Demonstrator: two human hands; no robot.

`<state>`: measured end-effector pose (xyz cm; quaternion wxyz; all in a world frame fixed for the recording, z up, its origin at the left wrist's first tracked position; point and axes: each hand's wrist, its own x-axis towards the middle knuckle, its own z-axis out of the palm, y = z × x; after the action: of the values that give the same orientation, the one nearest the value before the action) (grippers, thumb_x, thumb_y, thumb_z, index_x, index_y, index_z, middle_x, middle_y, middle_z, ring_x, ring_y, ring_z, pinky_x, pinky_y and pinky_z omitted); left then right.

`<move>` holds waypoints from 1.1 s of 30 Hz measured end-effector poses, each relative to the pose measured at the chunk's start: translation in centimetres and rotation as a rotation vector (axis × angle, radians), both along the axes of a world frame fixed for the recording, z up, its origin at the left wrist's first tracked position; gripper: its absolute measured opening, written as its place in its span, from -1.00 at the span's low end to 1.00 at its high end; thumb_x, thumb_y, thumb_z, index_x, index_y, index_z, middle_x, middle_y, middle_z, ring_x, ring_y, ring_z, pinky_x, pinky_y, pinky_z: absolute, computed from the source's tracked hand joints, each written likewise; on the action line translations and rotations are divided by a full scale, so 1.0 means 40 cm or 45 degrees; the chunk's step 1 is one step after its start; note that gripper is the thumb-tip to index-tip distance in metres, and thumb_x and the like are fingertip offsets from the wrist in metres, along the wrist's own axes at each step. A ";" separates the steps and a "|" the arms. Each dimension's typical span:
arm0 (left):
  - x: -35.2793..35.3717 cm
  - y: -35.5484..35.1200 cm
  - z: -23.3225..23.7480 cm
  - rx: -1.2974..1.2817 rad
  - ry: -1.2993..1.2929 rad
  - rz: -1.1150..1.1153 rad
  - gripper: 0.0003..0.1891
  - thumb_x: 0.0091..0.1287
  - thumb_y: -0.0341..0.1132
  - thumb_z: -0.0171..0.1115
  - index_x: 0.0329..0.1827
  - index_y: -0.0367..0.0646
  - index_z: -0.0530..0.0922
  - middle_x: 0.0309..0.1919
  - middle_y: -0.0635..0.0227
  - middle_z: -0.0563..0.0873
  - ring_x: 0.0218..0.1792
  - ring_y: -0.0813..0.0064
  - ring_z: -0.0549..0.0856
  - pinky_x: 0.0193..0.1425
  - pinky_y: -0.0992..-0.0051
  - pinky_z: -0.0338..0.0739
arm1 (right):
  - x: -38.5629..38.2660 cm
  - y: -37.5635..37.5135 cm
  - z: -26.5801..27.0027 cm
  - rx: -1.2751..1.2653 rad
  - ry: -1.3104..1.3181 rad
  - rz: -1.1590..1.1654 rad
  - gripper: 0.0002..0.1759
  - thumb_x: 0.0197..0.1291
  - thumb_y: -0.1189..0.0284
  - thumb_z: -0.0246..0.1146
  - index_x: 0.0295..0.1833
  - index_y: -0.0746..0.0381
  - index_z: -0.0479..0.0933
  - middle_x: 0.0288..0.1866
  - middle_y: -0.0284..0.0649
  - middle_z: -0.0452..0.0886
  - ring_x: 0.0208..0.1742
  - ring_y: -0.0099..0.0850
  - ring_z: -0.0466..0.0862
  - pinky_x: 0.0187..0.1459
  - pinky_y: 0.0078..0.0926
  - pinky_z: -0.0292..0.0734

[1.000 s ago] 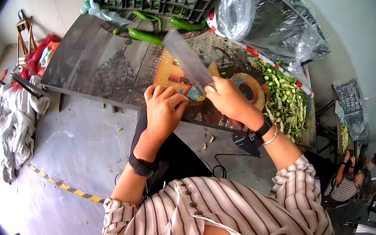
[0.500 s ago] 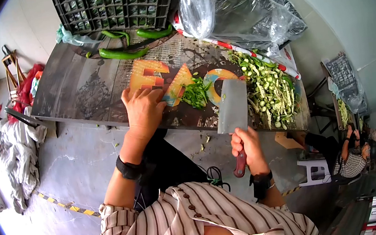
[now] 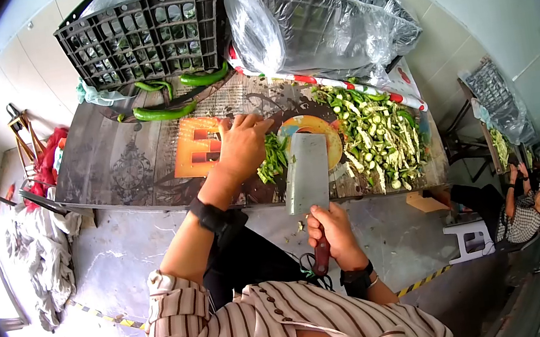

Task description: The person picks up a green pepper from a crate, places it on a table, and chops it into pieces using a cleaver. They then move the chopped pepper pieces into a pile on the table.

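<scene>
My right hand (image 3: 335, 229) is closed round the dark red handle of a cleaver (image 3: 307, 169). Its broad grey blade points away from me over the table's front edge. My left hand (image 3: 243, 146) is over the tabletop with fingers apart and nothing visible in it. Just right of it, between hand and blade, sits a small heap of chopped green pepper (image 3: 273, 158). A larger pile of cut peppers (image 3: 381, 135), pale with seeds, spreads at the right. Several whole green peppers lie at the back left, among them a long pepper (image 3: 165, 113).
A black plastic crate (image 3: 144, 38) stands at the back of the patterned wooden table (image 3: 99, 164). Beside it is another crate covered in clear plastic (image 3: 333, 24). Far right, another person (image 3: 518, 216) sits near a white stool (image 3: 470, 241). Crumpled grey cloth (image 3: 36, 260) lies at left.
My left hand has moved right, to the small chopped heap. The cleaver has shifted left in my right hand. The view has tilted up, showing more of the crates.
</scene>
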<state>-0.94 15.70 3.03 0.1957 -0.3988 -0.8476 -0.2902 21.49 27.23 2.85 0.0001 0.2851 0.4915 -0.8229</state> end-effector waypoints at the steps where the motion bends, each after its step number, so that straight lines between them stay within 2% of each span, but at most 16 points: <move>1: -0.003 0.001 -0.003 -0.002 0.002 0.003 -0.66 0.17 -0.47 0.14 0.00 0.03 0.66 -0.07 0.43 0.64 0.06 0.35 0.53 0.20 0.20 0.27 | -0.002 -0.003 -0.001 0.018 -0.008 0.014 -0.85 0.39 0.36 0.13 -0.19 0.17 0.34 -0.49 -0.39 0.38 -0.61 -0.58 0.39 -0.60 -0.45 0.43; 3: -0.007 0.002 -0.002 -0.185 -0.099 -0.084 -0.61 0.13 -0.53 0.07 -0.02 0.01 0.67 -0.06 0.43 0.64 0.07 0.34 0.53 0.21 0.19 0.28 | -0.008 -0.014 -0.002 -0.016 -0.027 0.018 -0.86 0.38 0.36 0.14 -0.17 0.16 0.36 -0.48 -0.39 0.37 -0.60 -0.58 0.39 -0.60 -0.49 0.43; 5: -0.005 -0.002 0.003 -0.207 -0.135 -0.122 -0.58 0.08 -0.57 0.02 -0.04 0.00 0.66 -0.10 0.42 0.65 0.05 0.33 0.55 0.20 0.18 0.30 | -0.014 -0.027 -0.003 -0.055 -0.019 0.055 -0.86 0.38 0.35 0.14 -0.17 0.16 0.35 -0.47 -0.39 0.37 -0.59 -0.58 0.40 -0.60 -0.49 0.44; 7: -0.001 -0.017 -0.002 -0.190 -0.102 -0.216 -0.59 0.11 -0.56 0.03 -0.02 0.00 0.66 -0.12 0.39 0.67 0.02 0.31 0.56 0.18 0.17 0.32 | -0.020 -0.039 -0.006 -0.061 -0.020 0.068 -0.86 0.38 0.35 0.15 -0.17 0.15 0.35 -0.47 -0.39 0.37 -0.59 -0.59 0.40 -0.60 -0.49 0.44; 11: 0.015 -0.077 0.012 -0.054 -0.182 -0.188 -0.57 0.13 -0.56 0.03 0.02 0.00 0.66 -0.13 0.36 0.69 0.00 0.28 0.57 0.17 0.20 0.33 | -0.031 -0.049 -0.017 -0.096 -0.008 0.102 -0.86 0.39 0.35 0.14 -0.15 0.15 0.35 -0.47 -0.39 0.36 -0.59 -0.59 0.40 -0.61 -0.49 0.43; 13: 0.009 -0.121 0.018 0.040 -0.198 -0.106 -0.59 0.10 -0.52 0.13 0.02 0.02 0.66 -0.12 0.41 0.68 -0.02 0.28 0.59 0.17 0.15 0.33 | -0.033 -0.049 -0.020 -0.113 -0.004 0.111 -0.86 0.39 0.36 0.14 -0.15 0.16 0.35 -0.48 -0.39 0.36 -0.59 -0.59 0.41 -0.61 -0.49 0.43; 14: 0.006 -0.145 0.017 -0.031 -0.214 -0.094 -0.55 0.10 -0.42 0.20 0.12 0.01 0.60 -0.07 0.36 0.66 0.03 0.24 0.57 0.17 0.11 0.34 | -0.033 -0.050 -0.020 -0.107 -0.006 0.109 -0.86 0.38 0.36 0.14 -0.15 0.15 0.35 -0.48 -0.40 0.36 -0.59 -0.59 0.40 -0.62 -0.49 0.43; 15: 0.011 -0.156 0.022 -0.036 -0.214 -0.094 -0.55 0.10 -0.42 0.20 0.12 0.01 0.60 -0.07 0.36 0.66 0.03 0.24 0.57 0.17 0.11 0.34 | -0.034 -0.051 -0.020 -0.100 -0.009 0.108 -0.86 0.38 0.36 0.14 -0.15 0.15 0.35 -0.48 -0.40 0.35 -0.60 -0.59 0.40 -0.62 -0.49 0.43; 17: 0.024 -0.176 0.031 -0.179 -0.221 -0.057 -0.49 0.10 -0.33 0.28 0.20 -0.03 0.56 0.03 0.32 0.64 0.08 0.21 0.53 0.21 0.23 0.34 | -0.036 -0.051 -0.019 -0.100 -0.013 0.114 -0.86 0.39 0.35 0.14 -0.14 0.15 0.34 -0.48 -0.40 0.35 -0.60 -0.59 0.39 -0.62 -0.49 0.43; 18: 0.031 -0.174 0.027 -0.256 -0.235 -0.038 -0.38 0.00 -0.19 0.38 0.24 -0.02 0.53 0.04 0.31 0.62 0.12 0.21 0.51 0.24 0.19 0.32 | -0.036 -0.052 -0.018 -0.094 -0.018 0.120 -0.86 0.39 0.35 0.14 -0.14 0.15 0.34 -0.48 -0.40 0.36 -0.60 -0.59 0.39 -0.62 -0.49 0.44; 21: 0.049 -0.149 0.030 -0.293 -0.317 -0.040 -0.37 -0.02 -0.17 0.39 0.22 -0.03 0.54 -0.04 0.31 0.61 0.12 0.21 0.50 0.24 0.15 0.31 | -0.039 -0.057 -0.009 -0.077 -0.043 0.134 -0.86 0.39 0.36 0.14 -0.14 0.15 0.34 -0.49 -0.40 0.36 -0.60 -0.59 0.39 -0.62 -0.50 0.43; 22: 0.049 -0.139 0.023 -0.266 -0.287 -0.025 -0.41 -0.01 -0.16 0.40 0.19 -0.02 0.56 -0.13 0.32 0.61 0.07 0.23 0.52 0.20 0.17 0.32 | -0.041 -0.060 -0.006 -0.074 -0.043 0.133 -0.86 0.39 0.36 0.14 -0.14 0.15 0.34 -0.49 -0.40 0.36 -0.60 -0.59 0.39 -0.62 -0.50 0.43; 23: 0.052 -0.131 0.024 -0.263 -0.286 -0.028 -0.41 -0.01 -0.16 0.40 0.19 -0.02 0.56 -0.13 0.32 0.61 0.07 0.23 0.52 0.20 0.17 0.32 | -0.043 -0.064 -0.003 -0.087 -0.051 0.145 -0.87 0.38 0.36 0.14 -0.14 0.14 0.34 -0.48 -0.39 0.36 -0.60 -0.59 0.39 -0.63 -0.51 0.43; 25: 0.060 -0.117 0.026 -0.240 -0.333 0.031 -0.54 0.02 -0.16 0.40 0.04 -0.01 0.62 -0.17 0.32 0.64 0.05 0.26 0.56 0.22 0.13 0.30 | -0.048 -0.071 -0.001 -0.099 -0.060 0.155 -0.87 0.38 0.36 0.14 -0.15 0.14 0.34 -0.48 -0.39 0.36 -0.60 -0.60 0.39 -0.63 -0.51 0.43; 28: 0.075 -0.107 0.010 -0.211 -0.241 0.045 -0.57 0.07 -0.17 0.37 0.04 -0.04 0.63 -0.23 0.35 0.63 -0.04 0.25 0.58 0.10 0.20 0.36 | -0.058 -0.077 0.000 -0.085 -0.079 0.185 -0.87 0.38 0.36 0.14 -0.16 0.13 0.34 -0.49 -0.40 0.35 -0.60 -0.60 0.39 -0.63 -0.52 0.43; 33: 0.116 -0.089 0.002 -0.170 -0.200 0.098 -0.60 0.10 -0.19 0.36 0.02 -0.07 0.62 -0.22 0.32 0.63 -0.05 0.24 0.58 0.07 0.20 0.36 | -0.057 -0.075 -0.003 -0.101 -0.076 0.194 -0.86 0.38 0.35 0.16 -0.16 0.11 0.34 -0.48 -0.40 0.35 -0.60 -0.59 0.39 -0.62 -0.52 0.42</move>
<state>3.70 12.15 3.12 0.1124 -0.3542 -0.8925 -0.2558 19.20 24.21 2.75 0.0888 0.2711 0.4785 -0.8304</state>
